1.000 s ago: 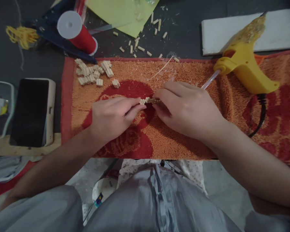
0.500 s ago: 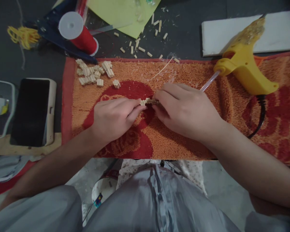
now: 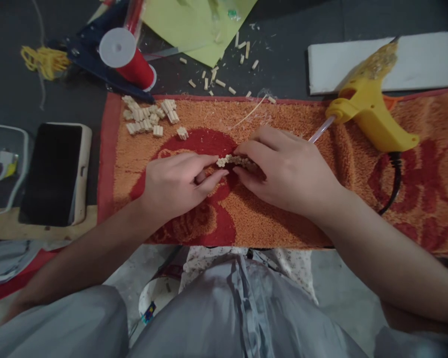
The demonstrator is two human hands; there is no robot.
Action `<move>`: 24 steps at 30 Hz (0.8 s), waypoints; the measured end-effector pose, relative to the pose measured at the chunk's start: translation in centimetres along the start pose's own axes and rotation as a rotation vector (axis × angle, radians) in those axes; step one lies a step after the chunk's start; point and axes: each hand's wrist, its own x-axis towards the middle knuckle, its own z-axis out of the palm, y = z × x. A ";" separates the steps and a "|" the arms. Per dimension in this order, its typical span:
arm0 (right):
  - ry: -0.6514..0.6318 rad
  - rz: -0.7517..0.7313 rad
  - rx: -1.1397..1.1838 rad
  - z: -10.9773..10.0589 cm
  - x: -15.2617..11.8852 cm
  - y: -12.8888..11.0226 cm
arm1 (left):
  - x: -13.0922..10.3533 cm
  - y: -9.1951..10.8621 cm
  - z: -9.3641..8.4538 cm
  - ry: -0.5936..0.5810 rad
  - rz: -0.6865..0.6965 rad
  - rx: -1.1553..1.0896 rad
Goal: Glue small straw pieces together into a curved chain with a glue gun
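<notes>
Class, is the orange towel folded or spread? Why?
Spread: the towel lies broad, its red pattern showing, though rumpled near the glue gun.

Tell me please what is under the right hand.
The pale strip runs in under the right hand, over the orange towel; the strip's other end and anything beneath the palm are covered.

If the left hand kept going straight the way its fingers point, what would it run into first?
Most likely the strip of pale stick pieces right at the left hand's fingertips, then the right hand just beyond; exact depth is hard to judge.
</notes>
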 end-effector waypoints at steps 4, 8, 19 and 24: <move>0.009 -0.018 -0.005 0.2 0.0 0.0 | -0.1 -0.2 0.2 0.032 0.016 0.004; 0.013 -0.032 -0.008 0.5 0.1 0.0 | -0.3 -0.5 0.7 0.072 0.031 0.005; 0.028 -0.081 0.109 1.0 0.3 0.3 | -0.4 -0.7 1.1 0.154 0.182 0.080; 0.041 -0.084 0.143 1.3 0.3 0.4 | -0.4 -0.7 1.2 0.125 0.156 0.077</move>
